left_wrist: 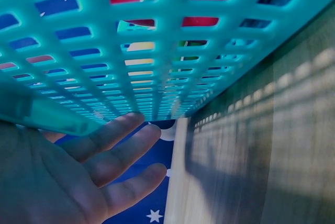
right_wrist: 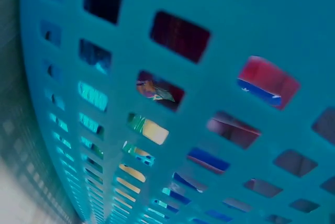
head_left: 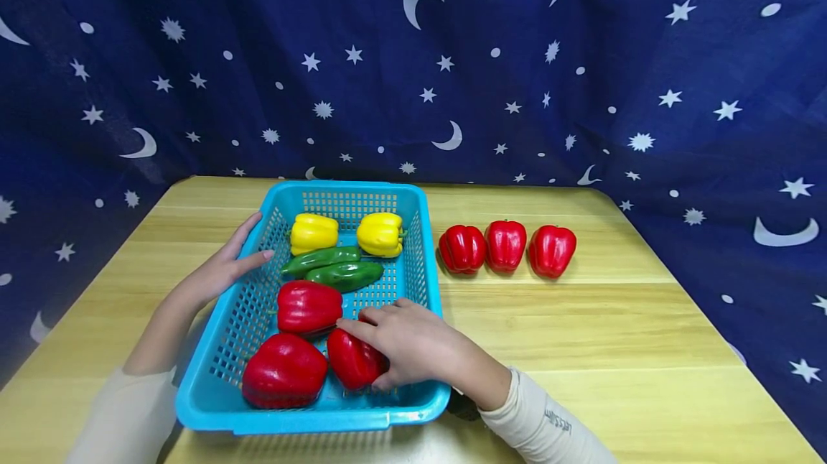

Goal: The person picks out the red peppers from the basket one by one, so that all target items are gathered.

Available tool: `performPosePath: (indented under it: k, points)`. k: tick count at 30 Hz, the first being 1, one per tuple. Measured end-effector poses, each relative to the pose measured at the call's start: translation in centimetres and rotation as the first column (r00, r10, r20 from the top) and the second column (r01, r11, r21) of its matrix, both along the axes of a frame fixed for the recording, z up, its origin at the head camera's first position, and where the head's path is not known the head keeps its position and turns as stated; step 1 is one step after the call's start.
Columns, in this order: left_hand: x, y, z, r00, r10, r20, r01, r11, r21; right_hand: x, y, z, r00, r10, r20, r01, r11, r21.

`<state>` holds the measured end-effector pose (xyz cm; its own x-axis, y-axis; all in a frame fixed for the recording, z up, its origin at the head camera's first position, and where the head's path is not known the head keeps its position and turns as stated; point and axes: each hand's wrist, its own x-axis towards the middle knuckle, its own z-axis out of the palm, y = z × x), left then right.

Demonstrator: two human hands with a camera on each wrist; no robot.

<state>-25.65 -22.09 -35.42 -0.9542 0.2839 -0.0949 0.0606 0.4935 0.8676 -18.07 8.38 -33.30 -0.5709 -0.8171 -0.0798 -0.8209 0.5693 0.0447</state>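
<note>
— Red pepper (head_left: pixel 352 362) in the basket's (head_left: pixel 413 263) near right corner: why is the right hand (head_left: pixel 413 342) there?
— Fingers curl round it, gripping. The left hand (head_left: pixel 222 270), fingers straight, steadies the rim.

Blurred close-up of teal basket wall (right_wrist: pixel 220 20), rectangular lattice holes, red and yellow shapes showing through

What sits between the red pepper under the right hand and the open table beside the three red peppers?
The basket's right wall does: the right hand holds the red pepper inside it, low against that wall. Beyond the rim, the table before the three red peppers looks bare.
</note>
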Motion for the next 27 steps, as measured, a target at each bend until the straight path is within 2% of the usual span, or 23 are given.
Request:
performPosePath:
  k: [17,27]
  points:
    - [0.01,-0.03,-0.06,1.000,-0.004,-0.005,0.004,1.000,0.002,-0.24,0.61,0.26,0.999,0.029,0.038,-0.023,0.986,-0.165]
    - [-0.02,-0.03,-0.12,1.000,0.002,-0.007,-0.002,1.000,-0.001,-0.78,0.97,0.48,0.997,0.030,0.074,-0.010,0.967,-0.256]
